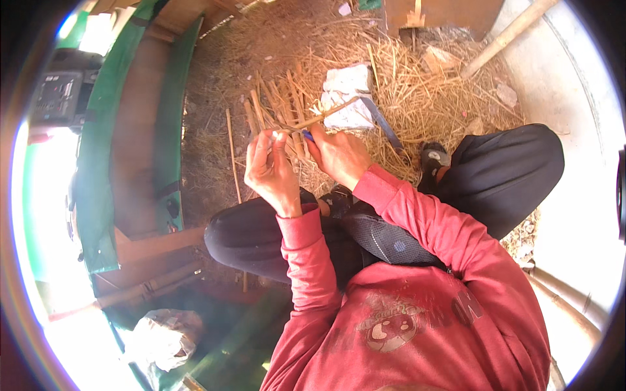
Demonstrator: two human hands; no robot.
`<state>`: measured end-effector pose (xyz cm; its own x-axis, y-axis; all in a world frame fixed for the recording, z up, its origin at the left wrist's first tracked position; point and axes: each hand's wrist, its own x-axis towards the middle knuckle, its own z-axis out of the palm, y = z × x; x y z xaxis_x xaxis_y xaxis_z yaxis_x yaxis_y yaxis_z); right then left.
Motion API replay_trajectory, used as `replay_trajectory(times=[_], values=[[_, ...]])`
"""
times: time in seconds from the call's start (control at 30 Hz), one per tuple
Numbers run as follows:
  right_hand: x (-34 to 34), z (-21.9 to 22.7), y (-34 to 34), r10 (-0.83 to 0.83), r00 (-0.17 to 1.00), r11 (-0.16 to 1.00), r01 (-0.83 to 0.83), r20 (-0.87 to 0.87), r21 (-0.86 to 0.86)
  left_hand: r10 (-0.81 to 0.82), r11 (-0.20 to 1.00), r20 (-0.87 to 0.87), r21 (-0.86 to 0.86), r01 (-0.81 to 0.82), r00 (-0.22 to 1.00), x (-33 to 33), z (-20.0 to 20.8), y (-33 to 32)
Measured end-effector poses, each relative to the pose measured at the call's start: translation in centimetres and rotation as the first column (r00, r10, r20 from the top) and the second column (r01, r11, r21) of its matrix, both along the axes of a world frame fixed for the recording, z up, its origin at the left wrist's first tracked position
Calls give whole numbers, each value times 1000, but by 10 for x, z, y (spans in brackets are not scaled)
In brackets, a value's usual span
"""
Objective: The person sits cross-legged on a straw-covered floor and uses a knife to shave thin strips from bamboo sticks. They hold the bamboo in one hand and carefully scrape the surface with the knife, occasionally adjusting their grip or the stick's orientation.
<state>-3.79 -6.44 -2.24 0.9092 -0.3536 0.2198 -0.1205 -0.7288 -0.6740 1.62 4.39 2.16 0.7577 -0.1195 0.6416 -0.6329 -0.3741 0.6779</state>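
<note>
Both my hands are raised close together over my crossed legs. My left hand (270, 171) is closed, its thumb and fingertips pinched at the near end of a thin brown stick (326, 115), which slants up to the right. Beside it, my right hand (344, 158) is closed on a small blue object (308, 135); most of this is hidden by the fingers, so its kind does not show. Beyond the hands, several cut sticks (264, 107) lie side by side on the ground. A dark flat blade (383, 125) rests against a whitish block (347, 88).
Loose straw (417, 85) covers the ground. Green-edged boards (173, 124) stand at left, and a pale wall (567, 98) rises at right with a pole (508, 36) leaning by it. A long thin stick (233, 156) lies left of my hands. A whitish bag (168, 335) sits lower left.
</note>
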Motion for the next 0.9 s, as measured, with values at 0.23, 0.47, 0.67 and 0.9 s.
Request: replay_trajectory(times=[0.23, 0.47, 0.67, 0.9], values=[[-27, -82, -69, -194, 947, 978, 205, -256, 18, -16, 1000, 85, 22, 14, 996, 2, -2, -12], [-26, 20, -20, 34, 997, 922, -61, 76, 382, -39, 998, 41, -50, 41, 998, -9, 1, -25], [-2, 5, -5, -18, 999, 980, 9, 46, 198, 64, 998, 11, 28, -64, 998, 0, -5, -9], [37, -112, -13, -55, 975, 987, 86, -217, 136, -22, 999, 272, 49, 9, 962, 6, -11, -17]])
